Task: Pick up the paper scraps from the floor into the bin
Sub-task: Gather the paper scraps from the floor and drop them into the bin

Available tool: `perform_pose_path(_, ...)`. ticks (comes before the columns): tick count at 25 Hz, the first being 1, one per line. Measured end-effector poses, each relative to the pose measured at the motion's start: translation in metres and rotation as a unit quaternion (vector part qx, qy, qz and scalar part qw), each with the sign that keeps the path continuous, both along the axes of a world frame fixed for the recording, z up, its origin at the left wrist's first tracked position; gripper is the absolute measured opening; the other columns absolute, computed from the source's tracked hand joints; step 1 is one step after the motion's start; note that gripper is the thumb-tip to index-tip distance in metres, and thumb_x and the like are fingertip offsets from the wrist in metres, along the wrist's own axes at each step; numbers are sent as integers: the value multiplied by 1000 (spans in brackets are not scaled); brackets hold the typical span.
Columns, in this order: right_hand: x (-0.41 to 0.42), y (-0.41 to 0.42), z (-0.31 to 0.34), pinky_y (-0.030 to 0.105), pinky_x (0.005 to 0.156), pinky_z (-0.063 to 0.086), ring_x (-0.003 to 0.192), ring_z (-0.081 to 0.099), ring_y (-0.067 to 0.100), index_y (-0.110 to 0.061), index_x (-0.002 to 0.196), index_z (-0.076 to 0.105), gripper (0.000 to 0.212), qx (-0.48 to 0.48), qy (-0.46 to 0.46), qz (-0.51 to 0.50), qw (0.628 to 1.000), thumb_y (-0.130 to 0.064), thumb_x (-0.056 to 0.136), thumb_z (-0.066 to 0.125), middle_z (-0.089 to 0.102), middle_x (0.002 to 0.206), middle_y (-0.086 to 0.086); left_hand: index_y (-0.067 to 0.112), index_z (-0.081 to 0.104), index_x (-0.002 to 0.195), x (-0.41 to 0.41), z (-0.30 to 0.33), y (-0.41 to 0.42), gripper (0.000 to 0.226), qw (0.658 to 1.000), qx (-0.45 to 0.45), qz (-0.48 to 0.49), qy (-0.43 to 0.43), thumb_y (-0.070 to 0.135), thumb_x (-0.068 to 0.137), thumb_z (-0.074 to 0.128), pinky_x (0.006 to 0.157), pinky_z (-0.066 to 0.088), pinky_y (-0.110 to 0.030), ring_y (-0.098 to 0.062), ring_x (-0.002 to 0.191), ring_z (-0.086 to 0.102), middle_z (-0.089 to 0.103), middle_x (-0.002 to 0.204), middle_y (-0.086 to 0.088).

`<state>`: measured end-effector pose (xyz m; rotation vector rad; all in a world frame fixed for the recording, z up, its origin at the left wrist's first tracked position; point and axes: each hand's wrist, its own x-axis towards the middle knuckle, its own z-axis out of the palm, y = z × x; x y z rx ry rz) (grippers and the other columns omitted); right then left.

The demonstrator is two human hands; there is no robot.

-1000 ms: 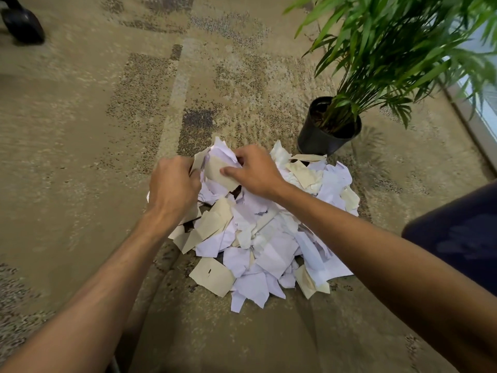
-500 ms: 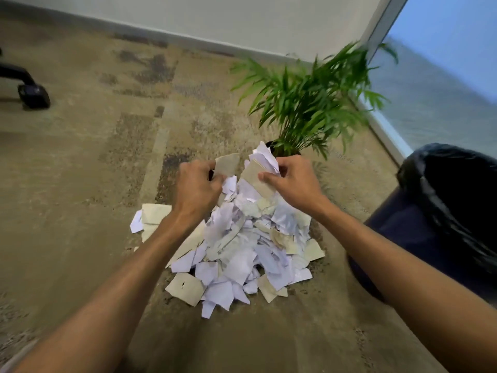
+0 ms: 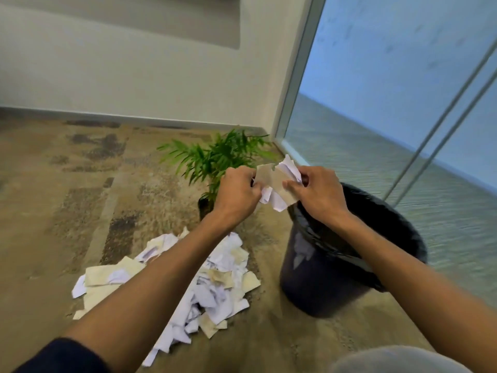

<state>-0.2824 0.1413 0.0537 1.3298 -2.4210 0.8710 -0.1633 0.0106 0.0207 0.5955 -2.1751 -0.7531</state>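
A bunch of white and beige paper scraps (image 3: 277, 181) is held up in the air between both hands, at the near-left rim of the bin. My left hand (image 3: 236, 195) grips its left side and my right hand (image 3: 318, 193) grips its right side. The dark bin (image 3: 330, 281), lined with a black bag, stands on the carpet at the right, under my right hand. A loose heap of paper scraps (image 3: 220, 275) lies on the carpet left of the bin, partly hidden by my left forearm.
A small potted palm (image 3: 215, 160) stands behind the heap, its black pot mostly hidden by my left hand. A white wall runs along the back and a glass wall (image 3: 390, 103) along the right, close behind the bin. Patterned carpet stretches to the left.
Both hands have lifted a bunch of scraps off the heap and carried it up and to the right, to the bin's rim. The view has tilted up and the whole bin has come into sight.
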Motion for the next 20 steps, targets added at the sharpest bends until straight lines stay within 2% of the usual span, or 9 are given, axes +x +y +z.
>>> perform_pose_path(2,-20,27,9,30,49,28,58,49,20,-23,57,51,35,27,22,-53,998,-37,85,66,49,55,-5,8,72,74,-28,13,25,14,999,-13,-33,-13,14,82,62,51,42,-31,-27,59,61,64,62,-8)
perform_pose_path(5,-49,66,9,33,57,42,71,60,25,-21,75,69,22,46,27,-105,993,-41,83,66,64,68,1,5,70,74,-74,22,61,15,995,-26,-76,-52,14,81,60,54,43,-34,-30,65,60,66,68,-12)
perform_pose_path(7,-64,88,0,30,57,41,72,62,22,-25,85,76,16,54,20,-129,990,-39,82,68,70,74,1,5,62,71,-102,21,82,16,991,-34,-91,-93,16,81,59,54,43,-36,-33,70,61,64,72,-14)
perform_pose_path(8,-70,98,-6,29,55,37,68,61,21,-24,79,74,15,68,15,-139,988,-38,81,69,68,69,0,5,57,70,-114,19,92,15,987,-41,-101,-120,15,82,58,55,42,-39,-37,75,61,62,76,-18)
perform_pose_path(11,-87,115,-31,27,47,32,52,52,18,-14,54,52,38,133,-16,-185,974,-37,78,71,50,50,-2,-2,53,78,-142,12,118,8,963,-37,-149,-223,2,84,55,68,47,-54,-44,91,58,59,98,-30)
perform_pose_path(13,-100,121,-49,27,47,35,55,54,19,-14,58,54,35,184,-39,-204,961,-37,77,71,52,55,0,2,51,82,-158,3,132,7,944,-31,-162,-285,2,84,59,67,46,-47,-39,94,59,59,104,-24)
perform_pose_path(15,-112,127,-63,28,54,41,68,61,21,-17,73,63,26,234,-57,-215,947,-41,76,72,61,70,1,7,52,88,-171,-8,142,15,930,-29,-170,-324,7,83,66,67,45,-37,-34,98,59,59,107,-17)
perform_pose_path(17,-118,130,-71,29,59,43,77,63,21,-21,85,66,26,265,-76,-217,936,-44,76,72,65,82,1,6,55,98,-181,-19,146,22,916,-17,-179,-358,10,81,69,69,46,-35,-32,101,59,60,110,-16)
perform_pose_path(20,-122,130,-77,29,57,46,74,64,21,-21,80,67,28,283,-104,-207,931,-49,79,71,66,76,1,2,56,110,-182,-24,142,38,874,3,-197,-443,16,80,75,69,53,-33,-28,91,64,62,105,-14)
